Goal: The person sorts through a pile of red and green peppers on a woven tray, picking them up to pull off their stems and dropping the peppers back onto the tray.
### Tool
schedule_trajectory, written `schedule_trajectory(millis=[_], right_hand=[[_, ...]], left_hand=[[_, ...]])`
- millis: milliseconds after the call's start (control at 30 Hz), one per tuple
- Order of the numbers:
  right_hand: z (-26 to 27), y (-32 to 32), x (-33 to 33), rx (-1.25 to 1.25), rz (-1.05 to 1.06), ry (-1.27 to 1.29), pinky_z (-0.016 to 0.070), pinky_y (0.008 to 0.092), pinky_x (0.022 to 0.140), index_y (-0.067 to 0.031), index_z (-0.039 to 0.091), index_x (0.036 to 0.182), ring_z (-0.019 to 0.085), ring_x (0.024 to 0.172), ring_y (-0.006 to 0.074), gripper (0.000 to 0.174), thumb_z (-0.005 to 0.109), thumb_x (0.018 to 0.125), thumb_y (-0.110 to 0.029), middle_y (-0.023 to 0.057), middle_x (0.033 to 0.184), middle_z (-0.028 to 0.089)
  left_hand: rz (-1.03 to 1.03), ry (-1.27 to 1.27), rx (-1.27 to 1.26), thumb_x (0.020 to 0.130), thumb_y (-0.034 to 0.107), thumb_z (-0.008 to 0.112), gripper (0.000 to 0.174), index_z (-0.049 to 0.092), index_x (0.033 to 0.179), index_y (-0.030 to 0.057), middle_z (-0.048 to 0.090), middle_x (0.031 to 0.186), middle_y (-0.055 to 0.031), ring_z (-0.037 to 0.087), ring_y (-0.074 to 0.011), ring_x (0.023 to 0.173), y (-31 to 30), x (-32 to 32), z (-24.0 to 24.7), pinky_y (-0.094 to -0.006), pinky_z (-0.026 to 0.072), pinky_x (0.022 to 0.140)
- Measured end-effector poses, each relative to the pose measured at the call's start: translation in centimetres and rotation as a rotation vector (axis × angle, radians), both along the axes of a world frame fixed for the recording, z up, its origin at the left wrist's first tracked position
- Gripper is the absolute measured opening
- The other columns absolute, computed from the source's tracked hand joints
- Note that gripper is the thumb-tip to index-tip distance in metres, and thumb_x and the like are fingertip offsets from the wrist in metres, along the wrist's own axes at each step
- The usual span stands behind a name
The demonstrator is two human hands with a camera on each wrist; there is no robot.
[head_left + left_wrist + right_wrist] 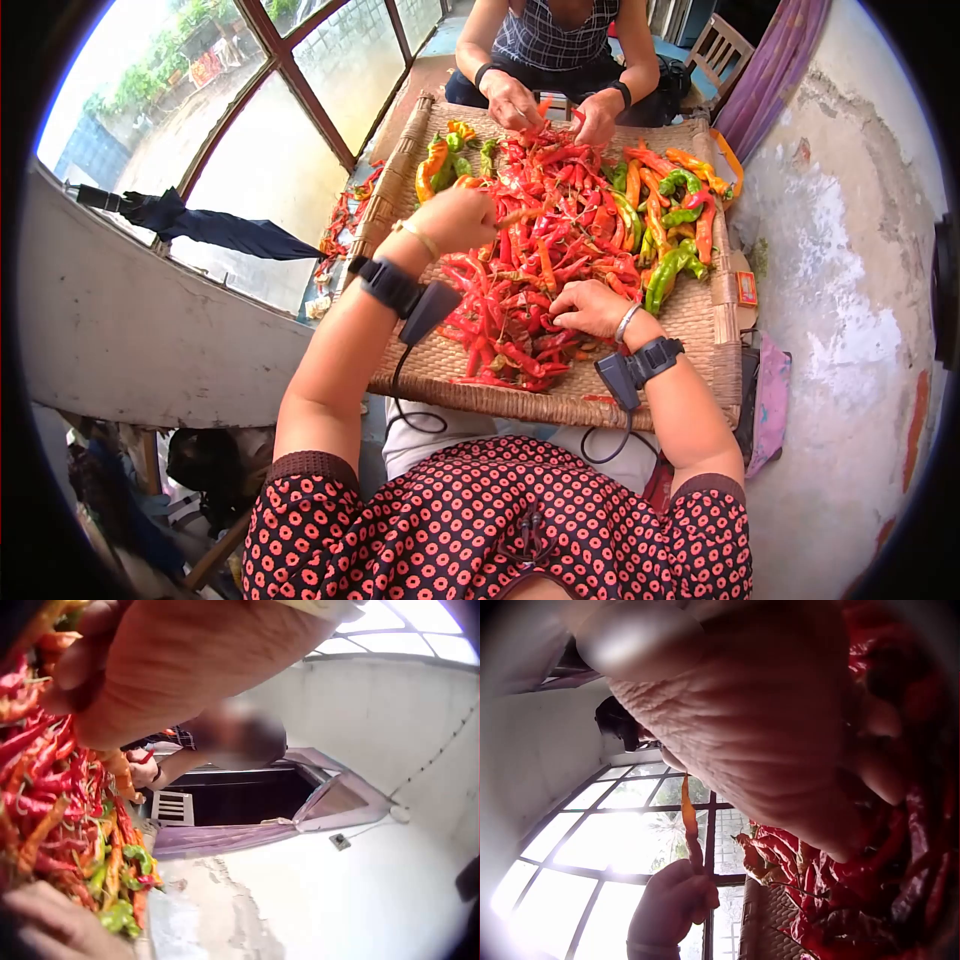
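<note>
A pile of red chili peppers covers the middle of a woven tray. My left hand is raised over the pile's left side, thumb and fingers pinching an orange chili pepper, seen upright against the window in the right wrist view. At the pile's near right edge, my right hand reaches down, its loosely bent fingers touching the red peppers. Opposite me, another person's hands are working over the far end of the pile.
Green and orange peppers lie along the tray's right side, and more green ones at the far left. A folded umbrella hangs by the window. More red peppers lie beyond the tray's left edge. The wall is at the right.
</note>
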State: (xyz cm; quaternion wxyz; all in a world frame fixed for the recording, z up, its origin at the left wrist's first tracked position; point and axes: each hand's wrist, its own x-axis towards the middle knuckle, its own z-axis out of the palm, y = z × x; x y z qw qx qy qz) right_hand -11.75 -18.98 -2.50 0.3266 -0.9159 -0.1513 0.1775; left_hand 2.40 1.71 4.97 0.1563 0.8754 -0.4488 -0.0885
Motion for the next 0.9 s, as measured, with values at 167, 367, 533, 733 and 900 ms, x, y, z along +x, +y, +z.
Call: schedule_trajectory(millis=[167,367,533,733,900], right_hand=[[-0.2,-0.2,-0.2,0.030,-0.006,0.006,0.0438,0.0359,0.078,-0.0053,0.064,0.091,0.056,0.087,0.0282,0.028,0.059,0.071,-0.024,0.0132,0.090,0.060],[-0.6,-0.4,-0.2,0.050,-0.002,-0.018,0.0438,0.0348,0.080,-0.0048,0.064,0.093,0.057,0.088,0.0273,0.030,0.059,0.071,-0.025,0.0141,0.091,0.061],[0.4,-0.1,-0.6,0.107,-0.052,-0.019,0.0451,0.0331,0.079,-0.0039,0.062,0.096,0.059,0.086,0.0255,0.031,0.059,0.071,-0.023,0.0144,0.091,0.062],[1.6,-0.2,-0.8,0.075,-0.147,-0.018,0.0463,0.0324,0.073,-0.0054,0.064,0.089,0.060,0.079,0.0232,0.024,0.059,0.073,-0.023,0.0122,0.082,0.063],[0.5,-0.7,-0.7,0.092,-0.171,0.026,0.0466,0.0317,0.071,-0.0061,0.064,0.088,0.060,0.076,0.0221,0.022,0.060,0.072,-0.021,0.0115,0.080,0.064]], left_hand=[[0.180,-0.270,-0.293,0.070,0.017,0.056,0.015,0.063,0.080,0.0091,0.061,0.076,-0.0123,0.059,-0.0294,0.071,-2.9,1.5,-0.6,-0.0394,0.0478,0.064],[-0.219,-0.399,0.115,0.070,0.015,0.060,0.025,0.060,0.095,0.0133,0.049,0.109,-0.0069,0.061,-0.0228,0.067,-4.6,-5.1,-4.4,-0.0352,0.0503,0.056],[-0.246,-0.344,0.184,0.072,0.016,0.057,0.016,0.062,0.087,0.0137,0.049,0.108,-0.0060,0.061,-0.0240,0.068,-3.0,-3.9,-4.6,-0.0352,0.0502,0.058],[-0.049,-0.216,0.303,0.076,0.024,0.055,0.013,0.066,0.082,0.0211,0.062,0.073,-0.0049,0.060,-0.0229,0.072,-1.1,-2.2,0.2,-0.0348,0.0491,0.063],[0.252,-0.679,-0.432,0.077,0.023,0.054,0.023,0.059,0.098,0.0152,0.060,0.083,-0.0115,0.060,-0.0257,0.080,-1.3,0.6,1.6,-0.0352,0.0493,0.067]])
